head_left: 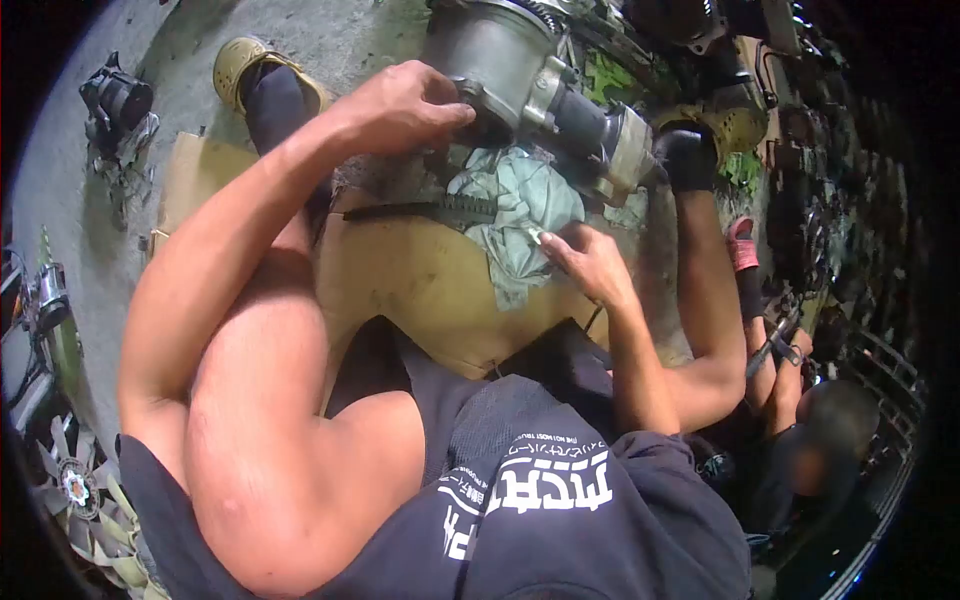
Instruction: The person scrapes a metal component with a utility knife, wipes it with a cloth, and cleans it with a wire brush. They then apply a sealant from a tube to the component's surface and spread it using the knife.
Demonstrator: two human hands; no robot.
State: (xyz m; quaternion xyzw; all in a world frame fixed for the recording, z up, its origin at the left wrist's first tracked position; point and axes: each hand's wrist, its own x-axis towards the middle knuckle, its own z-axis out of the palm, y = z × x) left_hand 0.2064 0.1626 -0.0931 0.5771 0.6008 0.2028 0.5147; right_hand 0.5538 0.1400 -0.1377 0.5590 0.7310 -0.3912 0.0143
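My left hand [415, 108] is at the near left edge of a grey metal cylindrical housing [490, 60], its thumb and fingers curled against the part, with some fingertips hidden. A dark pipe section [580, 122] joins the housing to a metal flange [625, 155] on the right. Over the right edge of a crumpled pale rag [515, 190], my right hand [590, 262] is closed in a pinch. A small whitish bit shows at its thumb tip, too small to name. Left of the rag lies a wire brush [465, 205] with a dark handle.
Cardboard [430, 270] covers the floor between my legs. A dark machine part [118, 97] sits at the far left, and a fan [80, 480] lies lower left. Several metal parts crowd the upper right. Another person [790, 370] works at the right, holding a dark tool.
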